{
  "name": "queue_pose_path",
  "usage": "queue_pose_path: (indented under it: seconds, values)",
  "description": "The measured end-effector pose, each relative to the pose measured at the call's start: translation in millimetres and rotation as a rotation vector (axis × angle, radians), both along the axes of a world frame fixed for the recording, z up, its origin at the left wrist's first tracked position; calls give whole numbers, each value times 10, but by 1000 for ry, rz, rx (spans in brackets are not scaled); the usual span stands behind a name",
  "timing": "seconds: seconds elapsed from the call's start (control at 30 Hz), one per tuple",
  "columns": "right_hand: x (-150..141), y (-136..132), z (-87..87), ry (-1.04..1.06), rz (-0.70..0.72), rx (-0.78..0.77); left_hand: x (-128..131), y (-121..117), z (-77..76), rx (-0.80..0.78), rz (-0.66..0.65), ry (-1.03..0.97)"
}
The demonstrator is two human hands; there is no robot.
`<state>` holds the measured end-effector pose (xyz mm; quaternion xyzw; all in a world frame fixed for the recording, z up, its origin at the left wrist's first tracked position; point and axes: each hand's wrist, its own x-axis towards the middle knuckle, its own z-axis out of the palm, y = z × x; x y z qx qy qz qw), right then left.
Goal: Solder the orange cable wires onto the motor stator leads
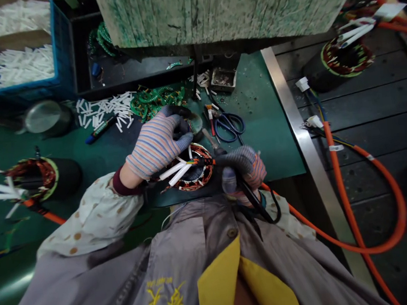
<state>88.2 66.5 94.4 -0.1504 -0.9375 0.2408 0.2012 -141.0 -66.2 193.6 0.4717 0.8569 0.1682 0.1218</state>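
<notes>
- L hand: striped knit glove w/ dark-dipped fingers, fingers curled narrow at far rim of stator, can't tell if gripping anything
- R hand: same glove type, fingers closed narrow round black-handled pliers, handles trailing toward torso
- copper-wound motor stator w/ red-and-green windings: lying flat at near edge of dark green work mat, between both hands
- orange lead w/ white plastic sleeves: sticks out over stator, R hand just beside it
- blue-handled scissors: near far-R of stator on mat
- loose white plastic sleeves + green coiled tubing: near far edge of mat
- blue crate of white sleeves: far-L corner
- 2nd wound stator: L side of mat
- 3rd wound stator: on dark wood boards, R of steel mat edge
</notes>
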Motion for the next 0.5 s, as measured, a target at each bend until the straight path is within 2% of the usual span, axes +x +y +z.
queue_pose_path:
  seconds: [0.07, 0.17, 0.3, 0.5]
  values:
    - [68, 3, -71, 247, 4, 47, -5, 24, 50, -57, -36, 37]
    - [-8, -3, -39, 548, 28, 80, -7, 66, 112, -128, -69, 83]
    - [-115, -39, 39, 605, 11, 27, 4, 100, 123, -167, -71, 137]
    - [-55, -75, -25, 539, -28, 49, 36, 98, 92, -189, -37, 178]
